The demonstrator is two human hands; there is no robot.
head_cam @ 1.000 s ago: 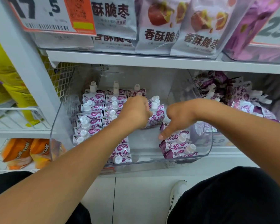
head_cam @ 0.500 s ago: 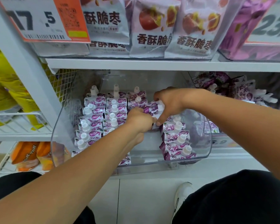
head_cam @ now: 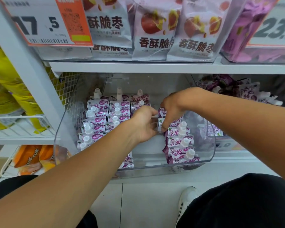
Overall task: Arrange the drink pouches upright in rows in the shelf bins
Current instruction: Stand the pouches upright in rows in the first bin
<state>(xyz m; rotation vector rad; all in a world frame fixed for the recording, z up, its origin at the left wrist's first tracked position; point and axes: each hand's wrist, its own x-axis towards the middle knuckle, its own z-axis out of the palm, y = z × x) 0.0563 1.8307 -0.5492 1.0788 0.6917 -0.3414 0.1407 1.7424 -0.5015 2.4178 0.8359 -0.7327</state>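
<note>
Standing partly filled, the clear shelf bin [head_cam: 209,155] is holding drink pouches [head_cam: 98,104] in rows: two left-hand rows are running upright from back to front, caps up; a third row [head_cam: 139,97] is showing only at the back, with bare floor in front of it; a right-hand row [head_cam: 179,142] is leaning back, caps tilted, reaching the front wall. Both hands are working at the middle of the bin, where these rows meet. The left hand [head_cam: 143,124] is curling its fingers round one pouch [head_cam: 160,125] from the left, while the right hand [head_cam: 170,109] is pinching the same cluster from above, thumb down on the pouch face. By judgement, the task is more than half done in this bin: the middle gap is still waiting to be filled and the right row straightened. The neighbouring bin [head_cam: 194,79] to the right is holding a loose heap of pouches [head_cam: 247,91], lying unsorted. Snack bags [head_cam: 151,30] are filling the shelf above.
</note>
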